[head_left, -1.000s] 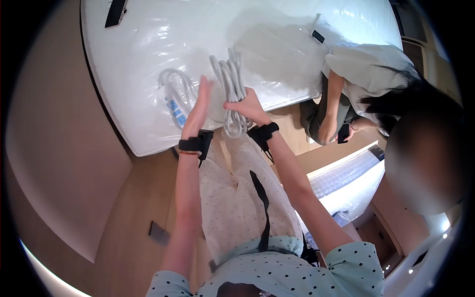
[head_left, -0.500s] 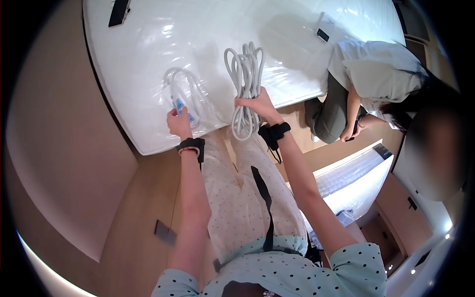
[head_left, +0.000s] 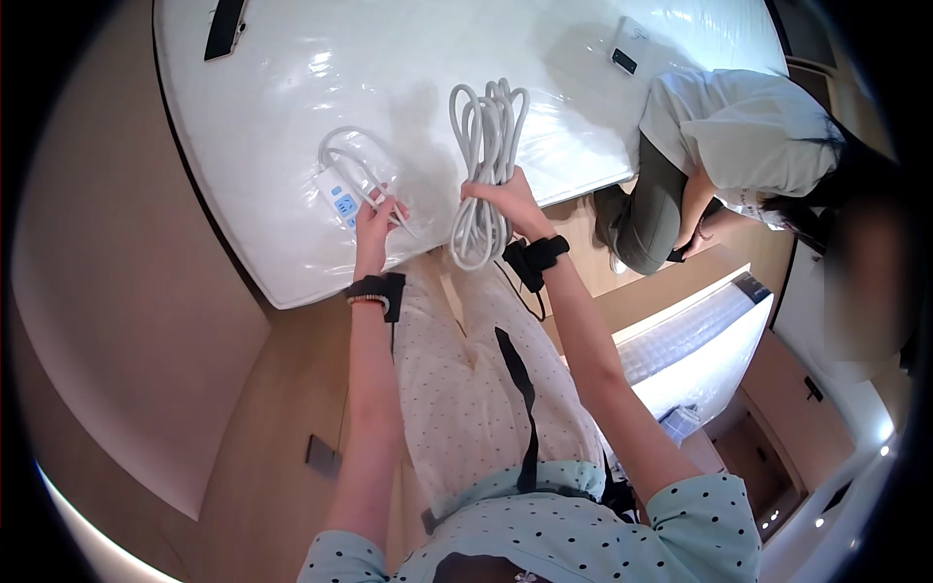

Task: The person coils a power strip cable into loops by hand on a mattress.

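A thick bundle of looped grey-white cable [head_left: 486,136] is gripped in my right hand [head_left: 510,199], loops standing above and below the fist. At the near edge of the plastic-covered mattress [head_left: 282,233], my left hand [head_left: 374,222] is closed on a thinner section of white cord [head_left: 355,155]. That cord curves up and over to a white power strip [head_left: 340,201] with blue socket faces, which lies just left of my fingers on the mattress.
To the right a person in a white top [head_left: 748,126] crouches beside the mattress. A black device [head_left: 224,29] lies at its far left and a small black item [head_left: 624,61] at its far right. A second wrapped mattress [head_left: 700,360] stands lower right.
My left hand moved from open in the air to the power strip, then to its cord, and closed on it. The cable bundle in my right hand shifted slightly right and its loops spread.
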Demonstrator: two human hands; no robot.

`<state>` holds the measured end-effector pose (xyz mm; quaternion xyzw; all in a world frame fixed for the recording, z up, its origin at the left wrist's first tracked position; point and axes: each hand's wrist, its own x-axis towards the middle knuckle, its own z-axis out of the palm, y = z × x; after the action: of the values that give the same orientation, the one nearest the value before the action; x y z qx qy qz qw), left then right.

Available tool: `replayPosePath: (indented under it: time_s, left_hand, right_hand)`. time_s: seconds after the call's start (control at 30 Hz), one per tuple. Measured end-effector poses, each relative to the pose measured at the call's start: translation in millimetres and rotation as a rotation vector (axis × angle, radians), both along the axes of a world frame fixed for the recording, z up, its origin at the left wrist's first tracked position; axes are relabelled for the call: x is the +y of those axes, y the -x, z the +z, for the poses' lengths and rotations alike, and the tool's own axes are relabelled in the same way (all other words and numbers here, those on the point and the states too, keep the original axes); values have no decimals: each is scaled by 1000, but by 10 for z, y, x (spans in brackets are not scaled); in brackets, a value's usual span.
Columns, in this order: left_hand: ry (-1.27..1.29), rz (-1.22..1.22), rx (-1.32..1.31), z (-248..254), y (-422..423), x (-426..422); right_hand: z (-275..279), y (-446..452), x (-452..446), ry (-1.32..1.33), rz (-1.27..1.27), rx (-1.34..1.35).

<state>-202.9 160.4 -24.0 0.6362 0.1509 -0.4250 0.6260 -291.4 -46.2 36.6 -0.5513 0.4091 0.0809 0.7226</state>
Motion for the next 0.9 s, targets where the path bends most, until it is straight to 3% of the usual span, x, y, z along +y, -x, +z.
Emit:
replayPosePath:
  time_s: [0.07,0.2,0.27,0.37,0.47,0.57,0.67,0.77,0.87,0.9]
  left_hand:
    - [-2,-179,-93,117,-49,36]
    - [6,-263,-221,410,-2,-143]
    - [-61,-281,-262,580,48,-319]
    - [-396,-632,-502,632,144,-468]
    - [-537,-848,-437,990,176,-678]
    - [-478,-977,-632,1056,287,-755]
    - [-267,-735,-904,833,386,-671]
    - [218,-281,33,1014,-24,-508]
    - [-408,-83,-484,-41,-61,26]
    - [-687,-80,-660,-80,-85,63]
  right_hand:
    - [27,-11,-34,84,1,29]
    - [-21,-26,11,170,15,52]
    - [-21,-56,58,123,33,40]
    - [-8,-77,122,74,29,5]
    - [2,-97,193,36,4,-87]
    - [78,-92,177,-74,-43,-115]
    - [-95,-17,91,-237,-185,-142]
    - [-128,60,38,-292,-271,-132]
    - [-39,95,-1,-264,-286,-111]
    - [-31,104,-5,-260,-283,-113]
